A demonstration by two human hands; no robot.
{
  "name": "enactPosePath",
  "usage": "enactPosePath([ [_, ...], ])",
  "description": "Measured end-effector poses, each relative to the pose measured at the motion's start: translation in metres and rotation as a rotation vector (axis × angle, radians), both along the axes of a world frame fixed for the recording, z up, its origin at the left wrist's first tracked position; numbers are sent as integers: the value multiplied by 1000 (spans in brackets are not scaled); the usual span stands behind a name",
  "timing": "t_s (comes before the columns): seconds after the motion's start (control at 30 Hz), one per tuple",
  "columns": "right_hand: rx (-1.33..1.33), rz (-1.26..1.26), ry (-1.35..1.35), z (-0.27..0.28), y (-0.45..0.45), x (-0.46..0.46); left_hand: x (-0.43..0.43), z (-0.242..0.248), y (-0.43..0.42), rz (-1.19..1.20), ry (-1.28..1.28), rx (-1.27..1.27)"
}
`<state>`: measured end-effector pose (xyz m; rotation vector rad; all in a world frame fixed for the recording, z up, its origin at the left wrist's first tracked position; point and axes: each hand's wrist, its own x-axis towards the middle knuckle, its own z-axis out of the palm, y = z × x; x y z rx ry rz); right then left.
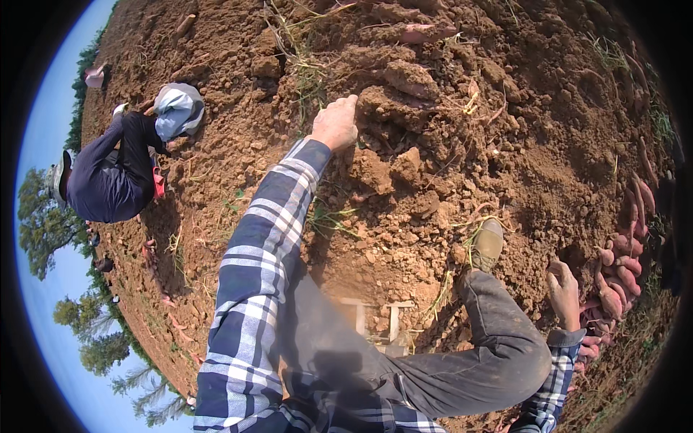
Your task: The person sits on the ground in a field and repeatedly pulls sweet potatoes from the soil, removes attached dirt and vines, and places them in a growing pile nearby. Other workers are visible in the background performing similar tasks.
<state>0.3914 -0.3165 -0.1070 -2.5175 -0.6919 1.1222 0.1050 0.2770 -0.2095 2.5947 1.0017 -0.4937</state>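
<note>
My left hand (335,123), at the end of a plaid sleeve, is curled against soil at the upper middle, beside soil-covered sweet potatoes (410,80). Its fingertips and anything under them are hidden. At the lower right, my right hand (564,295) hangs with its fingers loosely bent and apart, and nothing shows in it. Just to its right lies a long heap of pinkish-red sweet potatoes (612,297). Another sweet potato (419,33), partly coated in soil, shows at the top.
My shoe (488,243) rests on lumpy brown soil between my hands. A small wooden frame (394,322) is by my legs. At the left another person (113,162) bends over the field near a pale cloth-like bundle (178,111). More sweet potatoes (151,260) lie behind them.
</note>
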Motion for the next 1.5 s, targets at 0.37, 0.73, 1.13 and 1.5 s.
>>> enactPosePath([
  [0.37, 62, 143, 75, -63, 43, -41, 13, -1, 20, -33, 237, -140],
  [0.73, 205, 273, -43, 4, 74, -54, -36, 34, -62, -77, 108, -125],
  [1.13, 264, 312, -503, 135, 46, -67, -113, 183, -129, 153, -623, -456],
  [1.5, 931, -443, 873, 148, 256, -205, -124, 204, -230, 15, -841, -328],
])
